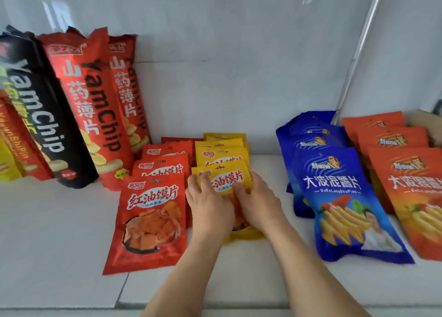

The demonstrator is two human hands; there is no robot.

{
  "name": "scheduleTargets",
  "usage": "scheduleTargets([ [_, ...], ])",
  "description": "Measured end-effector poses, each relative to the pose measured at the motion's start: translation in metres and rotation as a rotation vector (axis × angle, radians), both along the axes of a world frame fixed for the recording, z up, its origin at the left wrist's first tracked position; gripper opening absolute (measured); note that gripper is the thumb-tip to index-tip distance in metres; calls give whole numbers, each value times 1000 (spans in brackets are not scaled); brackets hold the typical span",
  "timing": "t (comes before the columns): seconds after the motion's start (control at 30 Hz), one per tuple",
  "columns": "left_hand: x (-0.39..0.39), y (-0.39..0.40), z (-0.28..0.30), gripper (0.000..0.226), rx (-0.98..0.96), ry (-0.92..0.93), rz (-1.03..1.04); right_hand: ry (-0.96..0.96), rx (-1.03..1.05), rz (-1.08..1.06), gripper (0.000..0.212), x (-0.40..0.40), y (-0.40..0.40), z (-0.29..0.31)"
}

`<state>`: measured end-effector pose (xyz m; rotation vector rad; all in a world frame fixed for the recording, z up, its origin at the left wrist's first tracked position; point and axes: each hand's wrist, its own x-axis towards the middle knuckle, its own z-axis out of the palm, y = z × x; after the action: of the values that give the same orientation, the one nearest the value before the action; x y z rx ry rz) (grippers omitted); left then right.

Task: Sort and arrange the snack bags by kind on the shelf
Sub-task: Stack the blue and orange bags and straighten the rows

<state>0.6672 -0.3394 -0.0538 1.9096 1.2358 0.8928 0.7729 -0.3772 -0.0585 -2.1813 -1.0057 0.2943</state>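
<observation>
Snack bag colours on white shelf (59,221)

Yam chip bags (95,106) showing red w/ one black bag (45,115); small pouches reading red (150,221) & yellow (224,178); fry bags looking blue (342,197) & orange (411,192).

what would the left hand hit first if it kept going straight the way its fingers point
Probably the yellow bags stacked behind the front yellow bag that the left hand grips; depth is hard to judge.

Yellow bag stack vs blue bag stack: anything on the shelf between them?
Nothing. In the head view, only bare white shelf separates the yellow bag stack from the blue bag stack. Lower down, the right hand on the front yellow bag reaches partway into that gap.
</observation>
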Motion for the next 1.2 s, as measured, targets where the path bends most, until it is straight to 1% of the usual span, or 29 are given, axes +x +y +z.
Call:
scheduleTargets([
  [0.07, 2, 6, -1, 69, -96, -66, -19, -38, -22, -12, 41, 2, -5, 2],
  [0.13, 3, 15, 0, 75, -183, -84, -17, -53, -31, -16, 37, 3, -8, 2],
  [0.27, 11, 34, 4, 84, -279, -109, 22, -63, -23, -30, 37, 2, -8, 2],
  [0.33, 15, 39, 7, 80, -312, -108, 26, -51, 0, -33, 34, 3, -9, 2],
  [0.43, 20, 43, 9, 66, -346, -116, 1, -27, 28, -46, 31, 5, -10, 0],
  [0.53, 22, 51, 12, 62, -344, -125, 0, -21, 21, -63, 38, 6, -11, 3],
  [0.67, 29, 66, 21, 77, -378, -167, -18, -10, 6, -75, 54, 8, -11, 3],
  [0.7, 30, 69, 25, 77, -394, -181, -26, -9, 5, -76, 54, 9, -10, 3],
  [0.83, 34, 81, 32, 75, -486, -225, -71, -15, 6, -72, 46, 13, -7, 1],
  [0.93, 36, 90, 28, 66, -539, -250, -125, -1, -6, -55, 44, 16, -4, 2],
  [1.07, 41, 84, 26, 29, -537, -290, -229, 32, -18, -57, 50, 20, -2, 4],
  [1.1, 42, 84, 24, 25, -531, -288, -267, 41, -12, -65, 51, 21, -2, 4],
  [1.13, 43, 83, 23, 27, -525, -285, -302, 50, -4, -75, 51, 22, -2, 4],
  [1.2, 43, 83, 24, 41, -532, -298, -329, 57, 6, -97, 51, 24, -2, 2],
])
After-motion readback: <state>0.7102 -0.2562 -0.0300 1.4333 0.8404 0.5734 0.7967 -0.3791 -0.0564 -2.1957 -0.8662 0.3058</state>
